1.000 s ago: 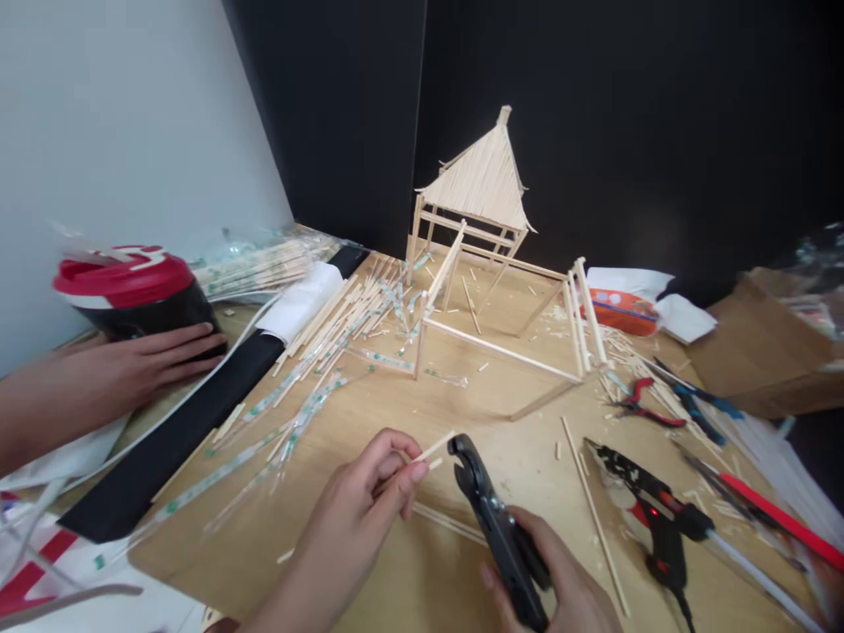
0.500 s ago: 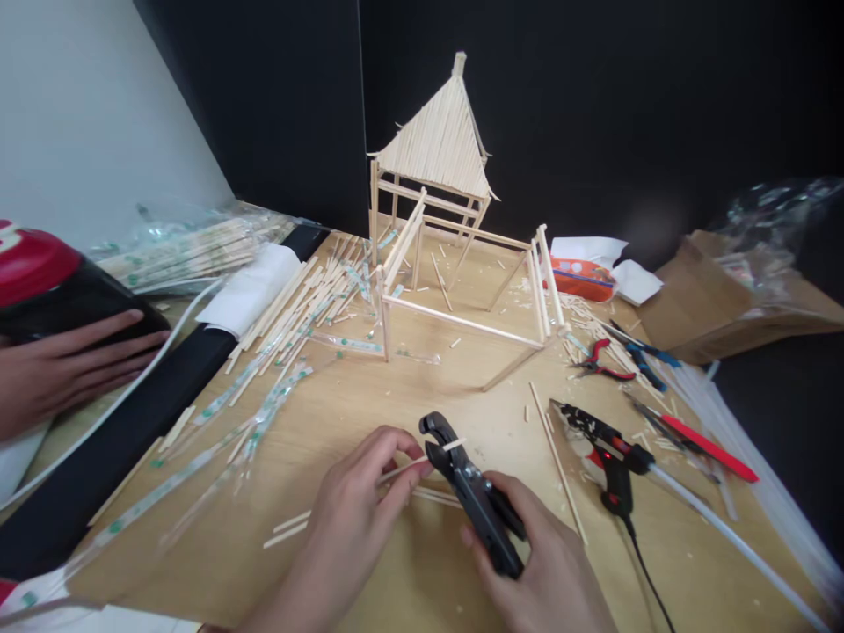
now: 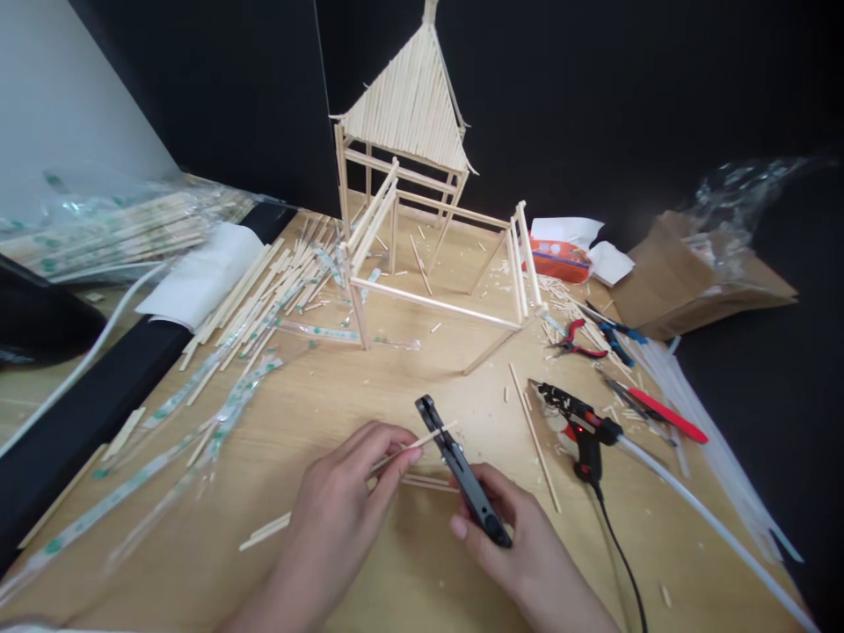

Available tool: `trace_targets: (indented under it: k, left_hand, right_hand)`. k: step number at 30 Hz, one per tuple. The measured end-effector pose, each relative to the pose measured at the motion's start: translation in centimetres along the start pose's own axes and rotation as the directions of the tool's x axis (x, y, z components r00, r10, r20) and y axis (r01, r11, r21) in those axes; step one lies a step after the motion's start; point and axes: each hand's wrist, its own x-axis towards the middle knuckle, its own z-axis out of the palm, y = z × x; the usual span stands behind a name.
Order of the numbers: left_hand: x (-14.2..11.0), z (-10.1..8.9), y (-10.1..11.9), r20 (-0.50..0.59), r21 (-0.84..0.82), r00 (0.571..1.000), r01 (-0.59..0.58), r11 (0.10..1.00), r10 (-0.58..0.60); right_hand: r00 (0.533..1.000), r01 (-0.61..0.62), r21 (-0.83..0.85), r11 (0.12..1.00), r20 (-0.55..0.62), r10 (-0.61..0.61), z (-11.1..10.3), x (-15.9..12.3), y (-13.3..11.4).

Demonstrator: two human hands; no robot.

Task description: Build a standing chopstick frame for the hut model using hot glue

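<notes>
My left hand (image 3: pixel 343 510) pinches a thin wooden stick (image 3: pixel 414 442) between thumb and fingers. The stick's far end lies in the jaws of black cutting pliers (image 3: pixel 458 470). My right hand (image 3: pixel 520 549) is wrapped round the pliers' handles, low over the wooden board (image 3: pixel 409 378). Behind stands a stick-built model house (image 3: pixel 409 114) with a thatched roof and an open stick frame (image 3: pixel 441 281) in front of it.
Loose sticks and wrappers (image 3: pixel 264 299) lie at the left, with bagged sticks (image 3: pixel 112 233) behind them. A black glue gun (image 3: pixel 580 422) with its cord, red pliers (image 3: pixel 577 338), blue cutters (image 3: pixel 616 338) and a red-handled tool (image 3: pixel 659 413) lie at the right. A cardboard box (image 3: pixel 692 281) sits far right.
The view has swung right and down, so the other person's hand and the red-lidded cup have left the frame. The pliers' jaws have come onto the stick and narrowed on it.
</notes>
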Motion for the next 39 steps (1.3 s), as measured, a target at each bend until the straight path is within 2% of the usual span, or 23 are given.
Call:
trace_targets:
  k: [5, 10, 20, 27, 33, 39]
  left_hand:
    - [-0.1, 0.2, 0.2, -0.026, 0.012, 0.998, 0.055, 0.998, -0.055]
    - [0.2, 0.4, 0.3, -0.007, 0.075, 0.998, 0.058, 0.995, -0.058]
    - [0.4, 0.5, 0.6, -0.021, 0.126, 0.998, 0.064, 0.990, -0.062]
    - [0.5, 1.0, 0.3, -0.021, 0.181, 1.000, 0.012, 0.983, -0.008]
    - [0.3, 1.1, 0.3, -0.034, 0.183, 0.999, -0.016, 0.983, 0.023]
    - [0.0, 1.5, 0.3, -0.101, 0.299, 0.985, -0.105, 0.949, 0.141]
  right_hand:
    - [1.000, -0.013, -0.015, 1.000, -0.003, 0.013, -0.1, 0.0, 0.1]
    - [1.000, -0.018, -0.029, 0.999, -0.004, 0.017, -0.5, -0.1, -0.1]
    - [0.997, -0.019, 0.096, 0.995, 0.076, 0.011, -1.0, 0.1, -0.1]
    - [0.996, -0.006, 0.073, 0.997, 0.088, 0.000, -1.4, 0.4, 0.5]
    - [0.997, -0.014, 0.108, 0.994, 0.071, 0.006, -0.9, 0.3, 0.4]
    - [0.999, -0.024, 0.053, 0.998, 0.028, 0.022, -0.4, -0.1, 0.3]
